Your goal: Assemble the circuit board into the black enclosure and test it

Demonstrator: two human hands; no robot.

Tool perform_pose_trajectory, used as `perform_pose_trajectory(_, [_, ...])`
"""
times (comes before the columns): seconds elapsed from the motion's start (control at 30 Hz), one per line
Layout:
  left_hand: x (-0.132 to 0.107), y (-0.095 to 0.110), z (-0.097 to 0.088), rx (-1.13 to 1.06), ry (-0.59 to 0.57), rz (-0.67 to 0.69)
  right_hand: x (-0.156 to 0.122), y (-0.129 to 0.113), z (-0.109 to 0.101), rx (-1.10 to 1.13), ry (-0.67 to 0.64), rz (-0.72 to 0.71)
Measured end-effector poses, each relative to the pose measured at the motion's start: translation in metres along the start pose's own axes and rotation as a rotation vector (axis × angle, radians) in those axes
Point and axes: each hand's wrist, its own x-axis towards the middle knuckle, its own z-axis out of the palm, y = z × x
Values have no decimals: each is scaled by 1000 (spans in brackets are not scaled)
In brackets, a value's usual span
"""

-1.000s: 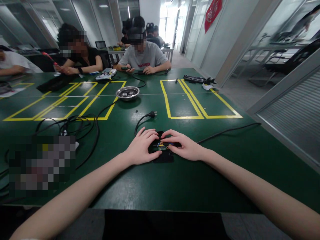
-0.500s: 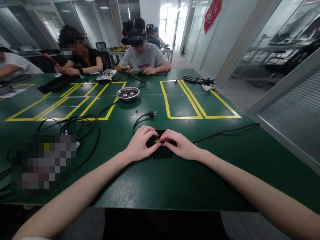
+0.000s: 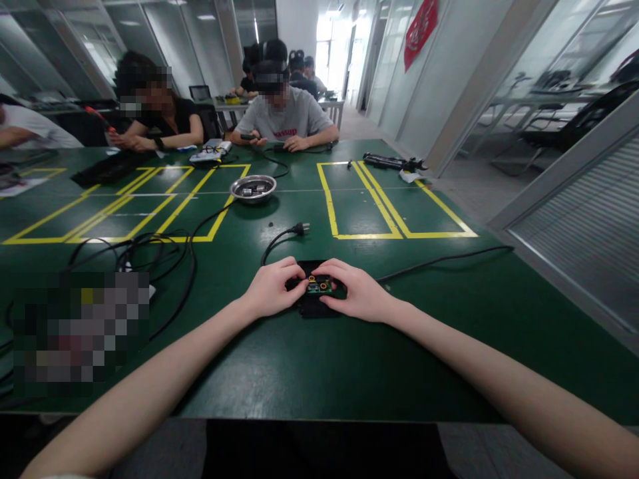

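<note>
In front of me a small circuit board with ring-shaped coils shows between my two hands, over an open black plastic case on the table. My left hand is closed, thumb and fingertips at the board's left end. Around its right end curls my right hand, index finger along the far side and thumb near the front edge. The exact contact points are partly hidden by the fingers. A black power plug lies just beyond, its cord running back behind my left hand.
On the green table, a metal bowl holds small metal parts. Tangled black cables and a blurred-out object lie left. Another cord runs right. A black tool-like item sits far right. Several people sit opposite.
My fingers have moved apart slightly, and the board with its coils now shows more plainly between them. The view has shifted a little.
</note>
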Motion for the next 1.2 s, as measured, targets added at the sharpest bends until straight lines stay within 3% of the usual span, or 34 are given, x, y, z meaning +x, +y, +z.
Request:
perform_pose_trajectory(0.47, [-3,-7,-6,-72,-30,66,-1,2,-5,-97,51,-6])
perform_pose_trajectory(0.83, [0,0,-3,-111,102,29,-1,7,-3,-149,138,35])
perform_pose_trajectory(1.0, [-1,-1,-5,-139,160,40,-3,10,-15,-210,177,47])
perform_pose_trajectory(1.2, [-4,-1,-9,-61,112,81,-6,20,-27,-403,107,36])
